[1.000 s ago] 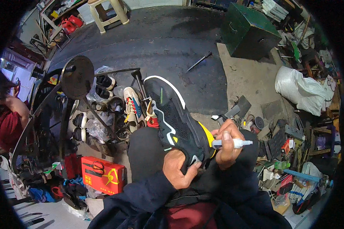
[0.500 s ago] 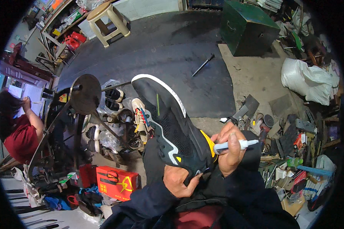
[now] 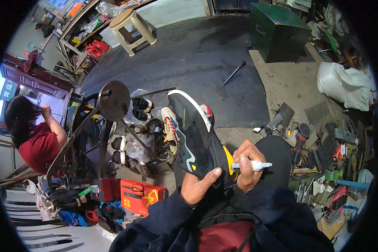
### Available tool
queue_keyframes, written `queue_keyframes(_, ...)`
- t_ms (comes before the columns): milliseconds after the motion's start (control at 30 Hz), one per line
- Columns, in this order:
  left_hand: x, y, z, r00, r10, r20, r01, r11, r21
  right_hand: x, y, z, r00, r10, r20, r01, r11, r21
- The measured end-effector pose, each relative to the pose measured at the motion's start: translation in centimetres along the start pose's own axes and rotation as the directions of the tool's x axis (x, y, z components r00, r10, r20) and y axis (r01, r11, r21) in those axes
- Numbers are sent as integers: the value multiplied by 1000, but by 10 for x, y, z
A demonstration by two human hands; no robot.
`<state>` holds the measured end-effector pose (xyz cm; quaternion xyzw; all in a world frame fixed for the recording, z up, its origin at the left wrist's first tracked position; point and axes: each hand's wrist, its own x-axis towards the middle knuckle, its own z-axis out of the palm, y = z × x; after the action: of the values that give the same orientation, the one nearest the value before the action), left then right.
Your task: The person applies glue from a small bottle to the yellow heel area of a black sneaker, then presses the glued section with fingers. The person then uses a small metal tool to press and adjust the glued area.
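Black matting [image 3: 189,63] is covering much of the floor before us, and its right edge is giving way to bare, pale flooring [image 3: 277,84]. We are holding a black mesh sneaker [image 3: 199,143] over our lap, its toe pointing away from us past the matting's near edge. Our left hand [image 3: 197,187] is grasping it near the ankle opening, thumb lying on top. Our right hand [image 3: 248,168] is closing around a white tapered tube [image 3: 260,165] just beside the yellow heel trim [image 3: 228,159], with the tip pointing right, away from the shoe; we cannot tell whether those fingers are also touching the heel.

Toward the matting's far left corner a beige stool [image 3: 130,29] is standing, and a green chest [image 3: 279,31] is sitting at its far right corner. A slim dark tool [image 3: 234,72] is lying near the right edge. Farther right, a white sack [image 3: 344,86] is slumping on the pale floor, above a clutter of tools [image 3: 319,155]. To our left, a beige sneaker [image 3: 170,130] is lying near a round metal disc [image 3: 114,101] on a stand, and a red box [image 3: 143,197] is resting closer to us. Beyond, a person in a red shirt [image 3: 42,143] is holding one hand near the head.
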<state>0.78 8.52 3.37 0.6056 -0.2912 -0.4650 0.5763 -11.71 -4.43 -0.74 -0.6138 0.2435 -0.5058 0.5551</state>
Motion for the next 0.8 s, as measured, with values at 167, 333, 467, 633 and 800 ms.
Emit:
queue_keyframes(167,6,-8,19,989,134,-57,-129,988,81,5,-2,3,982,166,-91,-160,984,72)
queue_keyframes(333,5,-10,20,971,235,-43,-225,960,165,8,-8,5,990,113,-79,-118,991,-61)
queue_keyframes(467,7,-15,17,957,290,-30,-277,937,214,6,-2,9,990,99,-98,-106,992,-73)
queue_keyframes(633,8,-27,9,962,272,27,-269,923,277,4,17,11,997,55,-63,-61,992,-108)
queue_keyframes(800,21,-29,10,934,358,1,-351,913,208,18,21,14,999,8,-35,-12,992,-125)
